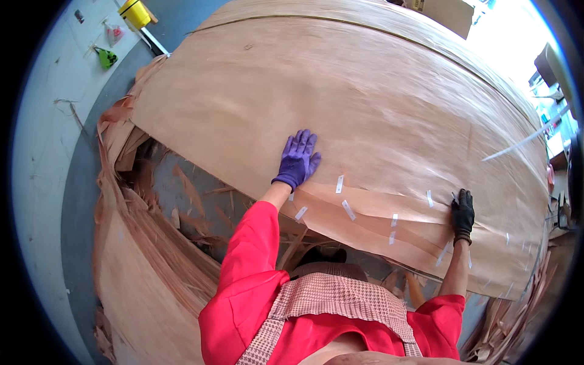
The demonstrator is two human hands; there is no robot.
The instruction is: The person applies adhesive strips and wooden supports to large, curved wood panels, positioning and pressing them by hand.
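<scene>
A broad, thin tan wood veneer sheet point(243, 103) lies spread in front of me. My left hand point(298, 161), in a purple glove, rests flat on it near the front edge, fingers stretched out. Farther right, my right hand point(463, 214) in a black glove touches the sheet with its fingers extended. A small dark bit shows by its thumb, too small to make out. Between the hands, a darker veneer strip point(371, 204) runs along the near edge. Several short white tape pieces point(339, 184) stick to the sheet and strip; more lie right of my right hand.
Torn veneer scraps point(152, 225) hang and heap at the left, with loose shreds on the grey floor below the front edge. A yellow container point(134, 13) is at the upper left wall. A cardboard box point(447, 15) stands at the far right. A pale strip point(526, 141) sticks out at right.
</scene>
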